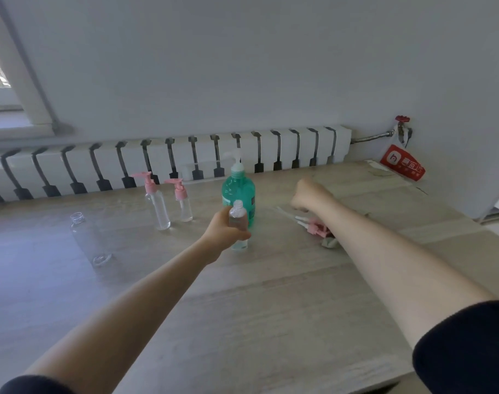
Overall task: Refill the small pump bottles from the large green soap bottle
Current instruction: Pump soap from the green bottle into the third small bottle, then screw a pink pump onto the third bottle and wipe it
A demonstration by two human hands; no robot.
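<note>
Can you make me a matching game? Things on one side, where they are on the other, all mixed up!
1. large green soap bottle with white pump
2. loose pink pump heads
3. red plastic bag
4. small clear capless bottle, middle

A. hangs from the wall valve
B. gripped by the left hand
C. stands upright, pump on
D. lie flat on the table

Pairs: 1-C, 2-D, 3-A, 4-B

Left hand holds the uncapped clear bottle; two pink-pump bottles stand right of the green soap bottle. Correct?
No: head view shows the two clear pink-pump bottles left of the large green soap bottle. The left hand does hold the uncapped small clear bottle.
</note>
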